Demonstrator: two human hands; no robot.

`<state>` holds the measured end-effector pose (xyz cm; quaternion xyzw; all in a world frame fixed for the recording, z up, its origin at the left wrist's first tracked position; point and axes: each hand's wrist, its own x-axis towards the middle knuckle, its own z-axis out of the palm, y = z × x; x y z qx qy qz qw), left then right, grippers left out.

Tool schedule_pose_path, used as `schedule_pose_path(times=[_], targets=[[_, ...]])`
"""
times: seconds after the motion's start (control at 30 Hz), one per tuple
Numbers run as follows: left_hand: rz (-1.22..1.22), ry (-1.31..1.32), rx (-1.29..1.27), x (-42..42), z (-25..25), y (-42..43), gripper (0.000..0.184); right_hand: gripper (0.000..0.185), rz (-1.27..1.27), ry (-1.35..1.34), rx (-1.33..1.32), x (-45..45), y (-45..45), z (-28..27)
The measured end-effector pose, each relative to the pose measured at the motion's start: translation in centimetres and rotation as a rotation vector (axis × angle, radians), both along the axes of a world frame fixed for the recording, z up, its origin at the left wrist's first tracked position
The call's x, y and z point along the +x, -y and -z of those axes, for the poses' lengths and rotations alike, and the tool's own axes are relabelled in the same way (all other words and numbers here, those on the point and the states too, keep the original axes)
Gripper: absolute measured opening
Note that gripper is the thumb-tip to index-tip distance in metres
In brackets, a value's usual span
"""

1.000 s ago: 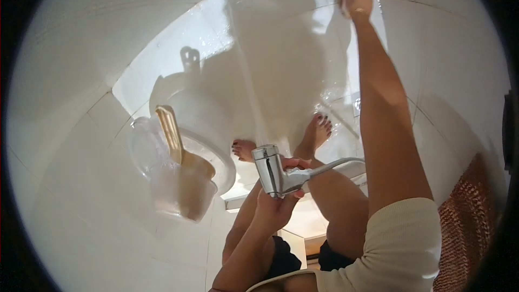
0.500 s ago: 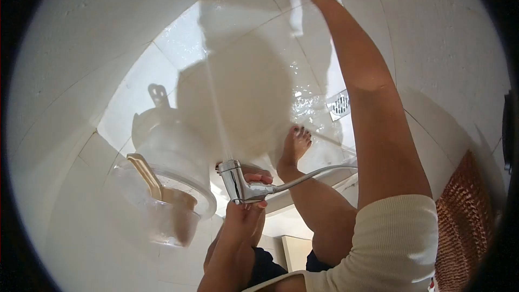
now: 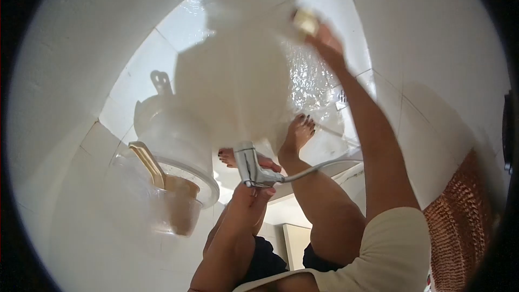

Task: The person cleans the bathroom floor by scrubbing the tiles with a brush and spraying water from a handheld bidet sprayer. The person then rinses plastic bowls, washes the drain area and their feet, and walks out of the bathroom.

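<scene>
My left hand (image 3: 258, 188) is closed round a chrome handheld sprayer (image 3: 250, 166) in front of my knees, and a faint stream of water leaves its head toward the wet floor. A flexible hose (image 3: 319, 167) runs from its handle to the right. Farther forward, my right hand (image 3: 327, 38) is blurred by motion and grips a pale yellowish object (image 3: 306, 22), too smeared to identify, over the wet tiles.
On the left, a tan dipper (image 3: 147, 163) rests in a clear plastic container (image 3: 175, 211) beside a round whitish tub (image 3: 208, 186). A floor drain (image 3: 342, 96) lies near my right forearm. Brown woven fabric (image 3: 459, 221) hangs at the right. My bare feet (image 3: 299, 132) stand on wet floor.
My right hand has come back nearer from the far edge of the view with the pale object. The sprayer has shifted slightly left since a second ago, still in my left hand.
</scene>
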<state>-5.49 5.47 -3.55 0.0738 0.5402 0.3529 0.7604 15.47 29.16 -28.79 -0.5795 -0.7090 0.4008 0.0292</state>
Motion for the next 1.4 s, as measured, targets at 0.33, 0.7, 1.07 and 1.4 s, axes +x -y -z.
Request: schedule_pose_path(times=[0.33, 0.7, 1.07, 1.4], targets=[[-0.284, -0.011, -0.101, 0.4, -1.3, 0.4, 0.036, 0.041, -0.466, -0.055, 0.143, -10.1, 12.0, 1.3], [-0.283, -0.092, -0.074, 1.1, -2.5, 6.1, 0.034, 0.048, -0.202, -0.07, 0.111, -13.9, 0.2, -2.5], [-0.264, -0.185, 0.017, 2.0, -3.4, 10.3, 0.037, 0.047, -1.115, 0.119, -0.228, -16.8, 20.8, -2.6], [-0.288, -0.145, 0.055, 2.2, -3.0, 13.3, 0.044, 0.054, -0.031, 0.218, -0.166, -29.1, 5.1, -10.1]])
